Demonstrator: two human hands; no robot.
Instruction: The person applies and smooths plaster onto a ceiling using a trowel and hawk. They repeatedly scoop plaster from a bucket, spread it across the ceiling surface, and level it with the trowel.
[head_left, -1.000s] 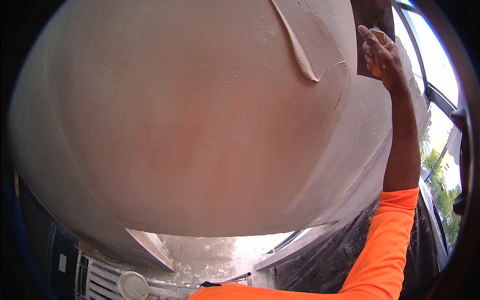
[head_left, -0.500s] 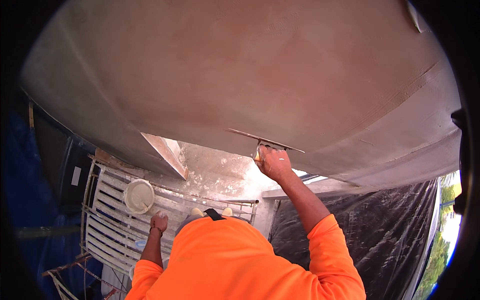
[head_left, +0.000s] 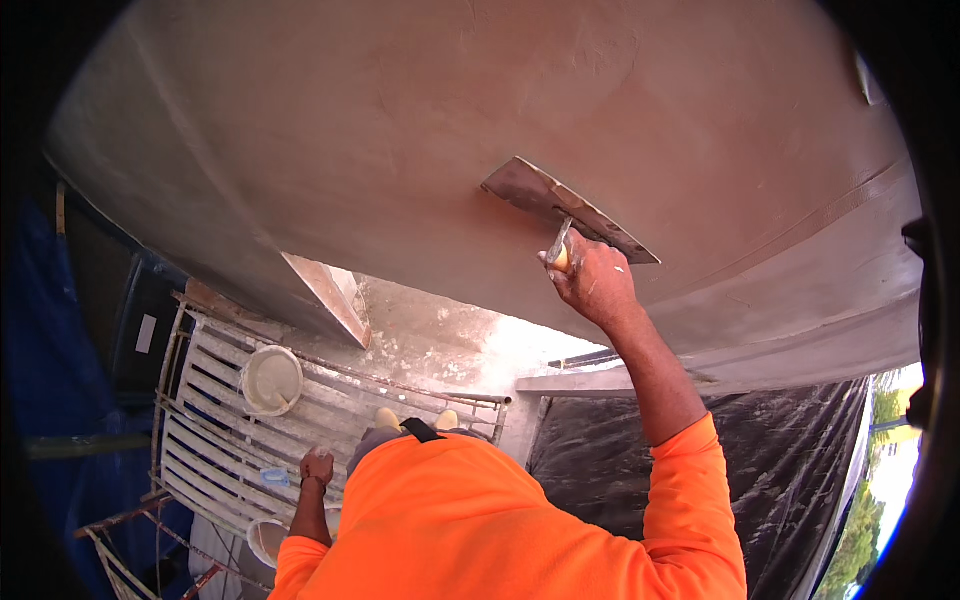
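My right hand [head_left: 597,278] is wrapped round the handle of a finishing trowel [head_left: 580,212], a long flat metal blade. The blade's face lies close to the smooth, damp-looking plastered wall [head_left: 400,150], slanting down to the right; one long edge is tilted toward me. Pale smears of plaster mark my knuckles. Low on the left, my left hand [head_left: 317,465] hangs at my side with its fingers curled in, and nothing shows in it. It is nearest to the slatted platform and a small blue-and-white item [head_left: 275,477] lying there.
I stand on a plaster-spattered slatted scaffold platform [head_left: 215,375]. On it are a round bucket [head_left: 272,381] of pale mix and another pail [head_left: 266,540] behind my left arm. Black plastic sheeting [head_left: 640,490] hangs at right, blue sheeting [head_left: 60,380] at left. An opening cuts the wall's lower edge.
My right hand has moved up and to the right along the wall with the trowel. The blade, seen edge-on before, now shows its broad back. My left hand has dropped slightly.
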